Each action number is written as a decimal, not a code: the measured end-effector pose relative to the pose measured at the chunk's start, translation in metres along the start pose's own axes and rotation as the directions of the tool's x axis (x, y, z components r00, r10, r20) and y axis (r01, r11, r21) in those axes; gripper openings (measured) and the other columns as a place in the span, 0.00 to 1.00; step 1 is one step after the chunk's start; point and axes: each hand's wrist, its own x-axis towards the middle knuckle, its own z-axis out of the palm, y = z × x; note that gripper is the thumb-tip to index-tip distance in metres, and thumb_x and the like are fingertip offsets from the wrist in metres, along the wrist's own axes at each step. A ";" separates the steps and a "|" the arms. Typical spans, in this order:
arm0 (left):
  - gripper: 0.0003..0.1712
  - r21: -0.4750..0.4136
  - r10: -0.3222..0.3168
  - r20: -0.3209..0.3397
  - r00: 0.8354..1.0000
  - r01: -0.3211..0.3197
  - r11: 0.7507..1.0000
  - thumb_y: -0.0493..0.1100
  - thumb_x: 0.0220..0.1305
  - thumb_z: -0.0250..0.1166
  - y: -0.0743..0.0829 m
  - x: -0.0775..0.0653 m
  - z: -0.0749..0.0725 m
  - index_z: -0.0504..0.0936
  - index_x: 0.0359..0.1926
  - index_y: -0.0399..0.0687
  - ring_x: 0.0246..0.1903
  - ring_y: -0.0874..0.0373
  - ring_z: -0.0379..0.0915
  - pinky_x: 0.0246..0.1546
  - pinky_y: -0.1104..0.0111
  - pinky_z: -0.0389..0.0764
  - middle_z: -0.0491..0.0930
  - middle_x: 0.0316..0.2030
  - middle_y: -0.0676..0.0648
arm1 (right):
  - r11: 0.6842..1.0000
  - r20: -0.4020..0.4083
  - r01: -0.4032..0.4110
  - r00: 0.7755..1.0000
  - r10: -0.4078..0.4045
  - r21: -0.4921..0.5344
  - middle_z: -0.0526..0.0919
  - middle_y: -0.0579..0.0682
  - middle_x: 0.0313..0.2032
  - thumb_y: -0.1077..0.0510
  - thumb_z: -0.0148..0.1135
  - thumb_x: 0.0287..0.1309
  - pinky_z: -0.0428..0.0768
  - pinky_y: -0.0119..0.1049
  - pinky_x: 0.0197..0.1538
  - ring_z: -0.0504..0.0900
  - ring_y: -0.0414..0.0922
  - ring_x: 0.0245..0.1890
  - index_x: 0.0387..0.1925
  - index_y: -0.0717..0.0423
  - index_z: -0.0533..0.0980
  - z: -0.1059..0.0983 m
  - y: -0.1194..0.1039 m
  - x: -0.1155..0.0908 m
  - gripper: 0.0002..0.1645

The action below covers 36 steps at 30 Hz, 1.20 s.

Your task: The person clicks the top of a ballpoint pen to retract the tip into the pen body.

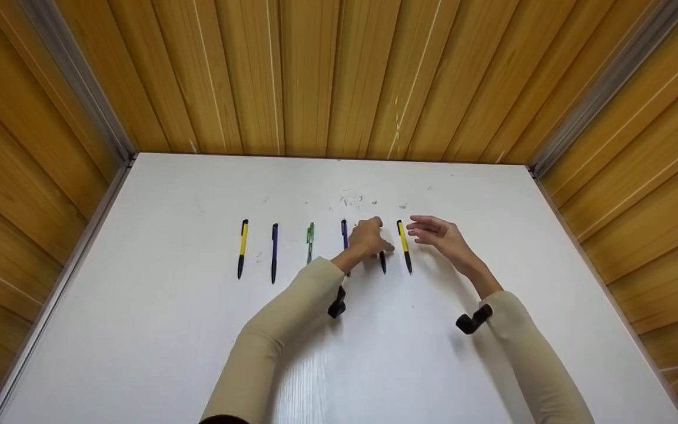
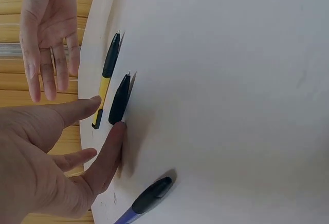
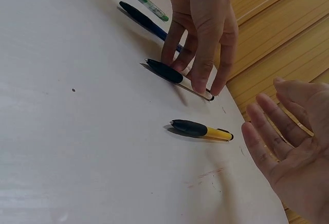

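Note:
My left hand reaches over a pen with a white barrel and black grip, its fingertips right at the barrel. In the left wrist view the thumb stands apart from the forefinger, and the hand hides most of that pen. To its right lies a yellow pen with a black grip. My right hand hovers just right of the yellow pen, palm turned inward, fingers loosely extended and holding nothing. Left of the left hand is a blue pen, partly covered by the wrist.
Farther left in the row lie a green pen, another blue pen and another yellow pen. They all rest on a white table with small dark marks near its back. Wood-patterned walls enclose its back and sides.

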 end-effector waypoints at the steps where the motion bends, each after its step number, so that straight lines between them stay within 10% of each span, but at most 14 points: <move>1: 0.35 0.014 -0.008 0.005 1.000 0.008 1.000 0.46 0.57 0.79 0.001 0.001 0.000 0.77 0.63 0.41 0.38 0.54 0.82 0.44 0.64 0.85 0.84 0.52 0.43 | 1.000 0.001 -0.001 1.000 0.001 -0.002 0.76 0.71 0.63 0.59 0.60 0.72 0.86 0.35 0.60 0.85 0.33 0.51 0.71 0.72 0.65 0.000 0.000 0.000 0.32; 18: 0.18 0.160 0.071 0.033 0.997 -0.076 0.984 0.40 0.62 0.71 0.004 0.005 0.011 0.83 0.52 0.40 0.39 0.55 0.78 0.44 0.62 0.87 0.85 0.48 0.43 | 1.000 -0.015 0.006 1.000 -0.005 0.015 0.76 0.72 0.62 0.60 0.60 0.72 0.86 0.30 0.57 0.85 0.34 0.50 0.70 0.74 0.65 0.002 0.006 -0.007 0.32; 31: 0.18 0.005 0.155 0.054 0.986 -0.156 0.988 0.34 0.60 0.69 -0.004 -0.002 -0.010 0.85 0.52 0.34 0.49 0.48 0.80 0.54 0.60 0.85 0.85 0.53 0.39 | 0.999 0.001 0.009 1.000 -0.009 0.039 0.76 0.71 0.62 0.60 0.60 0.72 0.86 0.31 0.57 0.85 0.36 0.51 0.70 0.73 0.65 0.003 0.005 -0.006 0.32; 36: 0.18 -0.071 0.187 0.044 0.981 -0.184 0.980 0.33 0.59 0.70 -0.008 -0.004 -0.018 0.86 0.52 0.35 0.39 0.54 0.77 0.41 0.68 0.82 0.87 0.49 0.38 | 1.000 -0.003 -0.010 1.000 0.010 0.030 0.76 0.71 0.63 0.60 0.60 0.72 0.86 0.31 0.57 0.85 0.35 0.51 0.70 0.71 0.66 0.003 0.003 -0.006 0.32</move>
